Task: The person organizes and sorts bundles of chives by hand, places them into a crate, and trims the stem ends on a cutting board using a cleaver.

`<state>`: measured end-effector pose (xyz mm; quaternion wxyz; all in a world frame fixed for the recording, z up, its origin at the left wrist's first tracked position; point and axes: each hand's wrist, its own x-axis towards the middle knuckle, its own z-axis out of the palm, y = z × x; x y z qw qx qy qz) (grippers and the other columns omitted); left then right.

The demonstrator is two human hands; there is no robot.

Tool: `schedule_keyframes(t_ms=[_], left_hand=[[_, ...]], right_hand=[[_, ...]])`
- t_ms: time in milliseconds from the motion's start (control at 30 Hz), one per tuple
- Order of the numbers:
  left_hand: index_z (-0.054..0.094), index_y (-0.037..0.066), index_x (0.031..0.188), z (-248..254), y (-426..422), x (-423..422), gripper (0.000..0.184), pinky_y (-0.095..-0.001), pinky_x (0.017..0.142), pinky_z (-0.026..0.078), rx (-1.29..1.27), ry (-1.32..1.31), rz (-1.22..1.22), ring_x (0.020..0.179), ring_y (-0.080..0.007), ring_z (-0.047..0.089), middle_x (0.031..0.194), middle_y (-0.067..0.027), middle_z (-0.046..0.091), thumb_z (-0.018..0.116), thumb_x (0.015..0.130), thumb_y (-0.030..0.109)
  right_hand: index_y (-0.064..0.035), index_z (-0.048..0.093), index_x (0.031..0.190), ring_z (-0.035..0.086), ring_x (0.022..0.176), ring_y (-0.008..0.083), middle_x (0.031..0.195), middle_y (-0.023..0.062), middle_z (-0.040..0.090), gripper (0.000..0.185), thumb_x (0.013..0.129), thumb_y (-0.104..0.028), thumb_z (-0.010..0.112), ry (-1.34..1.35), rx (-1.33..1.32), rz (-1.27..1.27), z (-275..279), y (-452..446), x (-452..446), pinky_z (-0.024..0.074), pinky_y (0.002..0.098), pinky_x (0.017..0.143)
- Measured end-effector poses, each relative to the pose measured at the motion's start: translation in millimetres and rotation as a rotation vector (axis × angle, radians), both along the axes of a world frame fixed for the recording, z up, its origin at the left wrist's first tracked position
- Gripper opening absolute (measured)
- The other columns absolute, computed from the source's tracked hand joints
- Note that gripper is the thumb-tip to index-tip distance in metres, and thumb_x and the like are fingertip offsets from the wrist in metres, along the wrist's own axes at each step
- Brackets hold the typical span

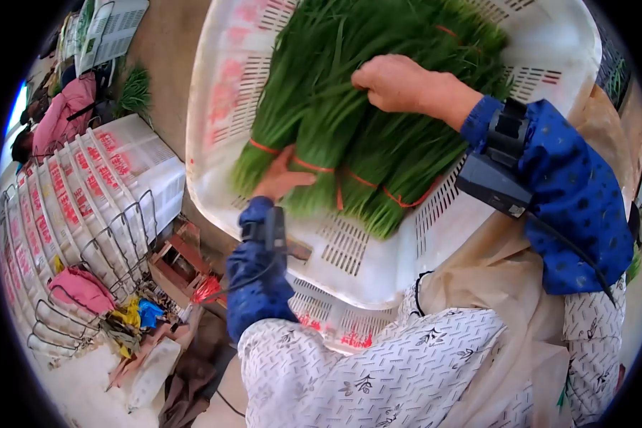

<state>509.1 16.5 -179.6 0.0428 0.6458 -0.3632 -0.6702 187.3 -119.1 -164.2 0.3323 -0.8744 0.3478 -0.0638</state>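
A white plastic crate (214,171) in front of me holds several bundles of long green leaves that look like garlic chives, bound with red ties near their pale ends. My left hand (282,177) is at the tied end of one chive bundle (324,146); its thumb lies across the stems and its other fingers reach into the gap beside the leftmost bundle (264,135). Over the leaves, farther up the crate, my right hand (392,84) is closed with curled fingers. Whatever its fingertips pinch, if anything, is hidden.
Nested white crates (93,171) with red lettering lie on their side at left. Beyond them is a person in pink (71,107) near loose greens (133,91). Red ties (207,288) hang by a brown wooden box (178,264). Another crate (335,317) sits under mine.
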Motion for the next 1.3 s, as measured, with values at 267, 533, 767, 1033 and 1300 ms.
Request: schedule_keyframes(t_ms=[267, 533, 767, 1033, 1300], left_hand=[[0.032, -0.006, 0.146, 20, 7, -39, 0.102, -0.0367, 0.104, 0.042, -0.076, -0.404, -0.427, 0.127, -0.0353, 0.051, 0.135, -0.0247, 0.054, 0.082, 0.067, 0.037], [0.044, 0.003, 0.138, 39, -41, 13, 0.092, -0.0414, 0.094, 0.048, -0.726, -0.836, -0.460, 0.116, -0.0340, 0.059, 0.122, -0.0210, 0.062, 0.084, 0.062, 0.034], [0.043, 0.001, 0.139, 23, -61, 21, 0.095, -0.0389, 0.090, 0.051, -0.379, -0.681, -0.375, 0.103, -0.0326, 0.066, 0.113, -0.0175, 0.068, 0.085, 0.056, 0.022], [0.054, -0.001, 0.127, 120, -106, 56, 0.063, -0.0297, 0.084, 0.055, -0.304, -0.040, 0.014, 0.090, -0.0174, 0.066, 0.108, -0.0084, 0.067, 0.074, 0.067, 0.003], [0.046, 0.000, 0.137, 13, -82, 26, 0.080, -0.0343, 0.093, 0.049, -0.074, -0.031, -0.035, 0.101, -0.0213, 0.064, 0.113, -0.0113, 0.066, 0.077, 0.064, 0.009]], right_hand=[[0.0006, 0.064, 0.086, 0.065, 0.085, 0.0390, 0.083, 0.0188, 0.066, 0.016, 0.072, -0.004, 0.058, 0.158, 0.119, 0.069, -3, 6, -1, 0.0527, 0.0489, 0.074], [0.0011, 0.064, 0.085, 0.065, 0.085, 0.0392, 0.080, 0.0188, 0.066, 0.015, 0.071, -0.004, 0.060, 0.185, 0.145, 0.087, -6, 10, 1, 0.0524, 0.0491, 0.073], [0.0014, 0.064, 0.080, 0.065, 0.076, 0.0408, 0.073, 0.0200, 0.064, 0.013, 0.068, -0.003, 0.059, 0.166, 0.168, 0.071, 6, 9, -2, 0.0528, 0.0496, 0.068], [-0.0013, 0.067, 0.094, 0.066, 0.090, 0.0389, 0.087, 0.0209, 0.067, 0.026, 0.070, -0.006, 0.059, 0.167, 0.146, 0.012, 18, 6, 1, 0.0530, 0.0479, 0.076], [0.0000, 0.066, 0.085, 0.066, 0.080, 0.0388, 0.078, 0.0188, 0.067, 0.017, 0.070, -0.006, 0.061, 0.213, 0.202, 0.060, 24, 12, -4, 0.0541, 0.0468, 0.071]])
